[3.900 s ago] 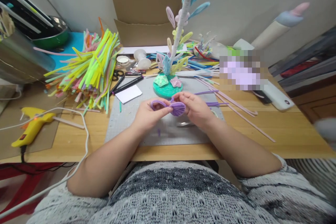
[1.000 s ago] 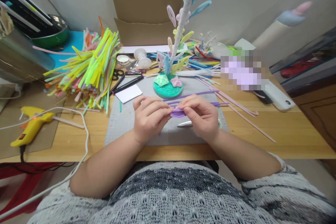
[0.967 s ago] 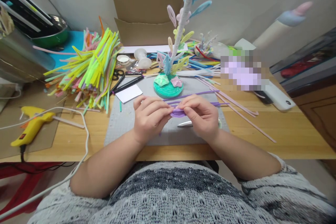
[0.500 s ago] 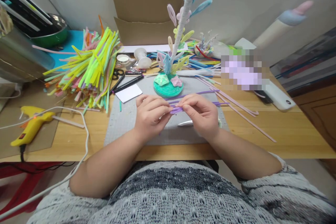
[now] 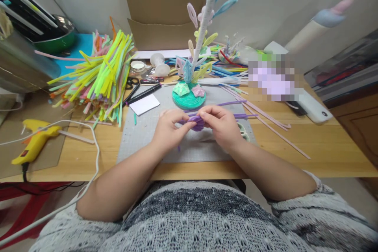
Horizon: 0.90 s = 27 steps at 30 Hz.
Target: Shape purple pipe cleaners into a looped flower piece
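Note:
Between my two hands is a coiled purple pipe cleaner (image 5: 197, 123), its flat face tilted toward me. My left hand (image 5: 171, 128) pinches its left edge between thumb and fingers. On the other edge, my right hand (image 5: 221, 125) grips it with thumb and forefinger. Loose purple pipe cleaners (image 5: 245, 116) lie on the grey cutting mat (image 5: 138, 141) behind my right hand. Scissors with pale green handles (image 5: 243, 132) rest partly hidden under that hand. Just beyond my hands stands a pipe cleaner plant with a white-wrapped stem (image 5: 203, 27) on a round green base (image 5: 189, 100).
To the left lies a big pile of coloured pipe cleaners (image 5: 100, 75), with a yellow glue gun (image 5: 38, 139) and its white cable (image 5: 98, 153) nearer. Black pens (image 5: 143, 94) and a white card (image 5: 144, 104) sit at the mat's back edge. Pink pipe cleaners (image 5: 277, 136) lie right.
The purple coil has turned from nearly edge-on to show its flat face. My left fingers have shifted, and my right hand has moved slightly, uncovering more of the scissors' handles.

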Each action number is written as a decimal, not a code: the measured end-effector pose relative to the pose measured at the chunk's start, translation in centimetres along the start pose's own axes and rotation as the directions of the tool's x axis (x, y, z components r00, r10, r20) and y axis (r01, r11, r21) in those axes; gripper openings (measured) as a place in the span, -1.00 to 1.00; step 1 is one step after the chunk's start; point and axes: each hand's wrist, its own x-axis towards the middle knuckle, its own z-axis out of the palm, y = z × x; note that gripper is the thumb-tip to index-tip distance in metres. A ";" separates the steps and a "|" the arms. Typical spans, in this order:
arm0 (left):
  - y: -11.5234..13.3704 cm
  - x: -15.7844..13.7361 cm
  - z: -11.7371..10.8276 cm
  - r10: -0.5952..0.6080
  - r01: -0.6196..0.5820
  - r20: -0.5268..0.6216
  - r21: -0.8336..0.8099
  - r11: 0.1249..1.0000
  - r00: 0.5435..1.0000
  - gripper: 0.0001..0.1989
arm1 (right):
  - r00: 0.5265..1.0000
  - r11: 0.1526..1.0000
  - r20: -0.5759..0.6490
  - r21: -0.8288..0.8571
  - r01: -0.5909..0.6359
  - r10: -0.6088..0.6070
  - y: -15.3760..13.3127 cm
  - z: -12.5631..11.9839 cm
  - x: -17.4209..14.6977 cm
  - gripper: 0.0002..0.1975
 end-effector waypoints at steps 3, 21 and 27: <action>-0.1 0.1 0.1 -0.115 0.121 0.043 -0.184 0.975 0.992 -0.86 | 0.982 0.975 0.029 0.118 -0.187 0.184 0.1 -0.1 0.3 -0.80; 0.3 0.0 -0.1 -0.427 0.479 0.218 -0.409 0.777 0.878 -0.76 | 0.960 0.966 0.188 0.111 -0.232 0.208 0.3 -0.8 1.0 -0.83; 0.4 0.0 -0.1 -0.447 0.506 0.238 -0.405 0.761 0.862 -0.75 | 0.935 0.914 0.112 0.198 -0.353 0.337 0.2 -0.6 1.1 -0.86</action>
